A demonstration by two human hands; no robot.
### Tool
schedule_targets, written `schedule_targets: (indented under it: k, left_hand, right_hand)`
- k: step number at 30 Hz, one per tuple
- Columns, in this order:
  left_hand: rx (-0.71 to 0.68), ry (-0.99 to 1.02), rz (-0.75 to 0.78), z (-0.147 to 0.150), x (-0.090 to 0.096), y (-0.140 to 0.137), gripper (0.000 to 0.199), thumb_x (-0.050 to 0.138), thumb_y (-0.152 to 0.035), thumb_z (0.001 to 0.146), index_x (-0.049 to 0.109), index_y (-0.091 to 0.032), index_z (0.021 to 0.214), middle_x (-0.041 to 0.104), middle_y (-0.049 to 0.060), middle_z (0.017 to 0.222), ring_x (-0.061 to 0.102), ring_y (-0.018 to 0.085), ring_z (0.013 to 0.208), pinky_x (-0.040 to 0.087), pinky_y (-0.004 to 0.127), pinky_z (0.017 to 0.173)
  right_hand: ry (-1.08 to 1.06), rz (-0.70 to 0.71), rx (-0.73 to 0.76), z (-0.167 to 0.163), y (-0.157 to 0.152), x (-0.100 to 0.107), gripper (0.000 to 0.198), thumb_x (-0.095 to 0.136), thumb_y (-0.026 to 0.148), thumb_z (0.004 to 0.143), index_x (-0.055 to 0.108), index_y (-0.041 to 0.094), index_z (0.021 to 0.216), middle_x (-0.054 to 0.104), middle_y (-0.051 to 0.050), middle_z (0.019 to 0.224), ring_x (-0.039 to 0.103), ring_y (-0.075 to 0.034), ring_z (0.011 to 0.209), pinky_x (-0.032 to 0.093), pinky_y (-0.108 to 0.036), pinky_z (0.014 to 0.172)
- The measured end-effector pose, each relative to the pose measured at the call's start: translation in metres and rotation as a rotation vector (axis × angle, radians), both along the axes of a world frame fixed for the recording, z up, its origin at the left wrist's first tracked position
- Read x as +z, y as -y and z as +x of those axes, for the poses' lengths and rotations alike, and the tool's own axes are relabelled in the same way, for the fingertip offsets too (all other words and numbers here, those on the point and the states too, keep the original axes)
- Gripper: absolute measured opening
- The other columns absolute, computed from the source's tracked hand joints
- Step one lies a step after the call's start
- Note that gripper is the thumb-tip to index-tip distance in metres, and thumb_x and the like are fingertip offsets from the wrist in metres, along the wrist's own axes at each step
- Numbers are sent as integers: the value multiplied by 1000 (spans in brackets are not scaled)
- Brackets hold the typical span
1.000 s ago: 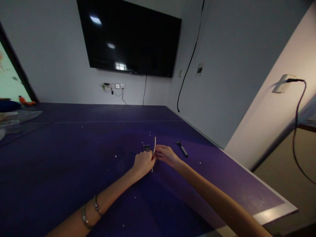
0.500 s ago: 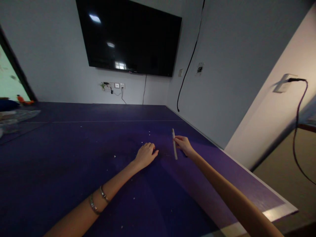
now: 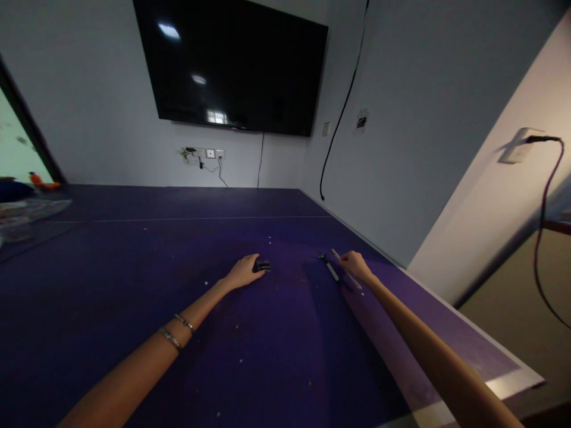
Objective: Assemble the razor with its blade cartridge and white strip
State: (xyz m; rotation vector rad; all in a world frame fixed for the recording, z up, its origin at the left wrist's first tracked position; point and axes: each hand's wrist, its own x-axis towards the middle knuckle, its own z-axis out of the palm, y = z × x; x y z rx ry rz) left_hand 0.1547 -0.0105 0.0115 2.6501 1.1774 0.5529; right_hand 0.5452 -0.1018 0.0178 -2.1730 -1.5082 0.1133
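My left hand (image 3: 243, 271) has its thumb and fingers around a small black block-like object (image 3: 263, 266) at the table surface; its exact kind is too small to make out. My right hand (image 3: 355, 265) pinches a slim pale stick (image 3: 352, 278), slanting down toward me, near the right side of the purple table (image 3: 276, 333). Just left of that stick lies a razor (image 3: 330, 267) with a dark head and a grey handle, apart from both hands.
Small white flecks (image 3: 241, 360) are scattered over the table. Clear plastic packaging (image 3: 35, 209) and an orange item (image 3: 42, 181) sit at the far left. A television (image 3: 236, 71) hangs on the wall behind, and a black cable (image 3: 341, 116) dangles at the right wall.
My left hand has moved left, exposing the black object at its fingers. My right hand has shifted right and tipped the pale stick from near upright to slanted; the razor now shows plainly.
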Motion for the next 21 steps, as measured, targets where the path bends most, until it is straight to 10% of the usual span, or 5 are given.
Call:
schedule_targets:
  k: [14,21]
  left_hand:
    - [-15,101,-39,5,-8,-4,55,53,-35,76,43,-9,123,52,15,124,49,22,114,35,32,98]
    - [-7,176,-110,5,4,4,51,59,-34,74,44,-15,119,60,9,110,56,20,103,40,33,91]
  right_hand:
    - [87,-87,5,-9,1,0,23,54,27,75,72,13,76,69,-12,76,64,-21,72,39,-22,56]
    - [133,-11,31,-31,10,32,33,50,39,80,71,14,82,69,-13,81,63,-23,78,40,-24,61]
